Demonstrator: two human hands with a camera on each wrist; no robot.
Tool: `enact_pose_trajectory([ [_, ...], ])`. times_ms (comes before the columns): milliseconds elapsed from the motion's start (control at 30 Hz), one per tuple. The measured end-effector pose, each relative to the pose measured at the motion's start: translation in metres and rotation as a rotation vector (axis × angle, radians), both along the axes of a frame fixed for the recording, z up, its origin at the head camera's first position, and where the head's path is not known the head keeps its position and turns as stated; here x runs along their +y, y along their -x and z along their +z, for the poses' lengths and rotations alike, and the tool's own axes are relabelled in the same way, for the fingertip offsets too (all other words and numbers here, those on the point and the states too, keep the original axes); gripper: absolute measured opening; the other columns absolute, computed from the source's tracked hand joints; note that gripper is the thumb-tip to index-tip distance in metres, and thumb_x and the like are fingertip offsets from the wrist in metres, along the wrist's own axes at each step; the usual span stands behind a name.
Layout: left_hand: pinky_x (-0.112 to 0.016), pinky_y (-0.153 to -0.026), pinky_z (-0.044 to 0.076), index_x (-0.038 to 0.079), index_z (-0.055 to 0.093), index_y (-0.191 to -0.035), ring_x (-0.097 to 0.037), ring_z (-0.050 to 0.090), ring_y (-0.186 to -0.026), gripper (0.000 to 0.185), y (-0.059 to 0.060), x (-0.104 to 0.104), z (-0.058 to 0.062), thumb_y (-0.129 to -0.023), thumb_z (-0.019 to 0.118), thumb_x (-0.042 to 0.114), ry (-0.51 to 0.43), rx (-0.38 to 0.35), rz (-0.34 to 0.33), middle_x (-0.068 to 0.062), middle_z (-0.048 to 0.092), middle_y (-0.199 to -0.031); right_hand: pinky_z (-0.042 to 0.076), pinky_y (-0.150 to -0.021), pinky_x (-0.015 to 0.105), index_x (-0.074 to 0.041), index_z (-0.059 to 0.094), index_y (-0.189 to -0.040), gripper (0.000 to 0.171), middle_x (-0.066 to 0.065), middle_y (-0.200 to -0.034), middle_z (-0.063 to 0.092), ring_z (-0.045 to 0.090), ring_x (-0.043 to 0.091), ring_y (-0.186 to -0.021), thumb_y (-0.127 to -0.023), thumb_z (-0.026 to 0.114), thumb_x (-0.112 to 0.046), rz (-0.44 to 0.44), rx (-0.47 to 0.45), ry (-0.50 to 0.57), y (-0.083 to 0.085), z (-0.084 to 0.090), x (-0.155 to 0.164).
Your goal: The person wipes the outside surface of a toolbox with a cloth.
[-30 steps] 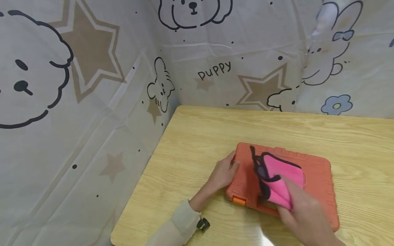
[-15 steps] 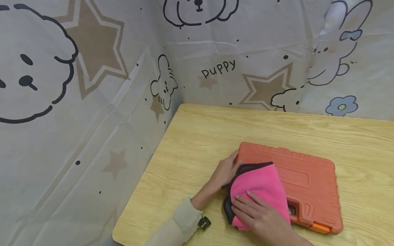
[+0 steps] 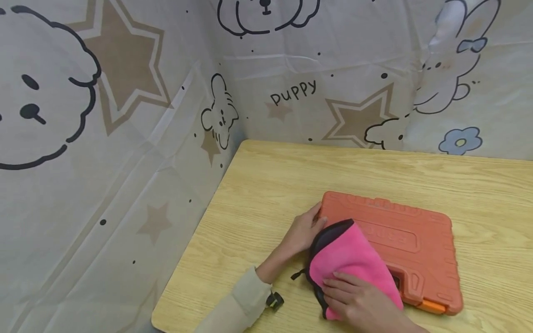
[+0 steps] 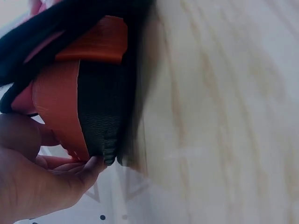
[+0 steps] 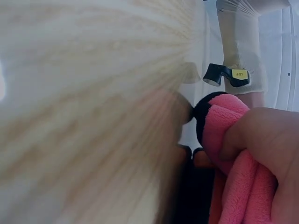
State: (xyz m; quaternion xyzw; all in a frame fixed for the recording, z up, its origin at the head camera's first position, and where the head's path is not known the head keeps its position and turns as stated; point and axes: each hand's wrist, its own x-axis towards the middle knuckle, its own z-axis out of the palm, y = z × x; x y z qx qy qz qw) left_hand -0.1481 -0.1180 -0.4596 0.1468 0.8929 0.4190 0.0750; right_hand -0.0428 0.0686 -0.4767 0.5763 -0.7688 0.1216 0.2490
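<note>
An orange plastic case lies flat on the wooden table. My left hand grips its left edge, thumb on top; the left wrist view shows the fingers curled at the case's dark side. A pink cloth with a black border covers the case's near left corner. My right hand presses flat on this cloth with its fingers spread. In the right wrist view a finger lies on the pink cloth.
A printed sheet with puppies and stars walls the table at the left and the back. The table's left edge runs close to my left forearm. An orange latch sticks out at the case's near side.
My right hand has slid the pink cloth from the middle of the case to its near left corner and now lies flat on it. The left hand stayed at the case's edge.
</note>
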Motion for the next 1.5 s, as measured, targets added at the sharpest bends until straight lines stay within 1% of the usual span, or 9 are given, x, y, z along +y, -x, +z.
enact_pose_trajectory([
  [133,-0.03,-0.097,0.047,0.005,0.038,-0.154,-0.018,0.056,-0.121,0.051,0.0,0.001,0.002,-0.107,0.048,0.022,0.004,-0.005,0.003,-0.015,0.058,-0.137,0.044,-0.097,0.032,-0.012,0.077,-0.099,0.04,0.002,-0.106,0.072,0.066,0.015,-0.104,-0.104,0.051,-0.042,0.023,-0.008,-0.006,-0.001,0.001,0.01],
  [233,-0.031,-0.099,0.046,0.005,0.039,-0.153,-0.018,0.055,-0.123,0.05,0.0,0.002,0.004,-0.107,0.049,0.021,-0.003,-0.008,0.004,-0.015,0.058,-0.138,0.043,-0.098,0.03,-0.014,0.076,-0.096,0.037,0.002,-0.105,0.072,0.066,0.014,-0.103,-0.102,0.055,-0.044,0.024,-0.027,-0.016,-0.003,0.001,0.018],
  [400,-0.032,-0.102,0.044,0.006,0.039,-0.154,-0.021,0.052,-0.128,0.051,-0.001,0.002,0.006,-0.107,0.05,0.021,-0.027,-0.023,0.007,-0.015,0.054,-0.142,0.047,-0.093,0.031,-0.016,0.078,-0.094,0.036,0.0,-0.103,0.072,0.067,0.013,-0.1,-0.099,0.058,-0.046,0.022,-0.071,-0.038,-0.007,0.002,0.028],
  [700,-0.033,-0.103,0.043,0.006,0.038,-0.154,-0.022,0.051,-0.13,0.051,-0.002,0.002,0.005,-0.107,0.049,0.02,-0.035,-0.047,0.015,-0.015,0.054,-0.142,0.049,-0.085,0.027,-0.017,0.076,-0.088,0.039,-0.004,-0.094,0.072,0.066,0.011,-0.094,-0.107,0.047,-0.036,0.029,-0.053,-0.05,-0.01,-0.002,0.043],
  [967,-0.035,-0.105,0.042,0.005,0.036,-0.155,-0.023,0.049,-0.132,0.051,-0.004,0.002,0.006,-0.107,0.048,0.022,-0.055,-0.056,0.004,-0.016,0.052,-0.145,0.043,-0.083,0.025,-0.019,0.071,-0.079,0.049,-0.009,-0.085,0.068,0.064,0.009,-0.084,-0.109,0.037,-0.038,0.001,-0.057,-0.019,-0.015,-0.005,0.067],
  [1100,-0.036,-0.105,0.042,0.005,0.036,-0.155,-0.024,0.049,-0.132,0.052,-0.004,0.002,0.006,-0.107,0.048,0.022,-0.044,-0.062,0.004,-0.016,0.052,-0.145,0.038,-0.086,0.024,-0.021,0.069,-0.075,0.047,-0.011,-0.082,0.066,0.063,0.008,-0.081,-0.108,0.041,-0.041,-0.01,-0.06,0.015,-0.018,-0.005,0.071],
  [1300,-0.036,-0.105,0.042,0.005,0.036,-0.155,-0.023,0.049,-0.131,0.052,-0.004,0.004,0.005,-0.107,0.048,0.022,-0.043,-0.082,0.01,-0.016,0.052,-0.144,0.033,-0.089,0.023,-0.023,0.063,-0.071,0.045,-0.014,-0.078,0.063,0.061,0.007,-0.078,-0.107,0.041,-0.039,-0.002,-0.007,0.014,-0.018,-0.005,0.077],
  [1400,-0.036,-0.105,0.042,0.005,0.035,-0.155,-0.023,0.049,-0.131,0.052,-0.004,0.004,0.006,-0.107,0.048,0.022,-0.048,-0.087,0.016,-0.016,0.052,-0.144,0.033,-0.088,0.023,-0.024,0.06,-0.069,0.044,-0.014,-0.077,0.061,0.059,0.007,-0.076,-0.107,0.041,-0.037,0.002,0.018,0.004,-0.018,-0.005,0.081],
  [1500,-0.036,-0.105,0.042,0.004,0.035,-0.155,-0.023,0.049,-0.132,0.052,-0.003,0.004,0.007,-0.107,0.048,0.022,-0.052,-0.082,0.013,-0.017,0.052,-0.144,0.036,-0.082,0.023,-0.025,0.056,-0.066,0.037,-0.014,-0.075,0.059,0.057,0.005,-0.073,-0.101,0.049,-0.036,0.0,0.027,-0.001,-0.018,-0.005,0.084],
])
